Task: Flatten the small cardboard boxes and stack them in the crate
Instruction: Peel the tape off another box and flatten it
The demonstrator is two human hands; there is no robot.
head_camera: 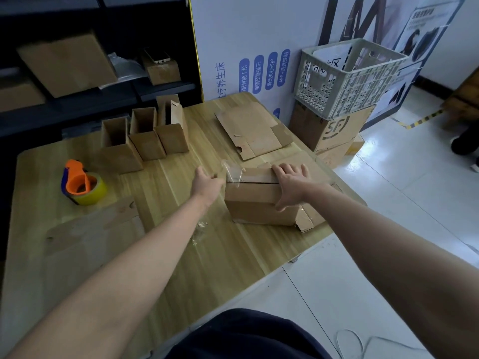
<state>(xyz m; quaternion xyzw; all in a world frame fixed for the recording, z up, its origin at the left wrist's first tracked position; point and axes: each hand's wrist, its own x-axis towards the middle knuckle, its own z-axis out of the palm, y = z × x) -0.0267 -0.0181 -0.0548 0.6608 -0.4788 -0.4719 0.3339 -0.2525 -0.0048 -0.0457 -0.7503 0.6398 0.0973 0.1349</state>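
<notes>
Head view, box: a small cardboard box [255, 203] stands closed on the wooden table [181, 255], right of centre and near the right edge. Its top flaps meet at a dark seam.
Left hand: the left hand [207, 181] is at the box's left end, and its fingertips appear pinched on a loose strip of clear tape [232, 172] lifting off the top corner.
Right hand: the right hand [290, 182] lies spread on the box top, fingers straight, thumb down the front face. It presses rather than grips.
Hand spacing: apart, one at each end of the box.
Crate: the white lattice crate [347, 76] sits on a printed carton [329, 130] beyond the table's far right corner, well apart from the box.
Other stock: three open boxes [145, 136] stand upright at far left, and a flattened sheet [252, 130] lies between them and the crate.
Handling: probably light. The thin board should be stiff across panels and weak at creases. The tape is likely to cling and may tear.
Hold points: press on the top panel beside the seam and peel the tape low along it. Once the flaps are free, take opposite corners to collapse the box.
</notes>
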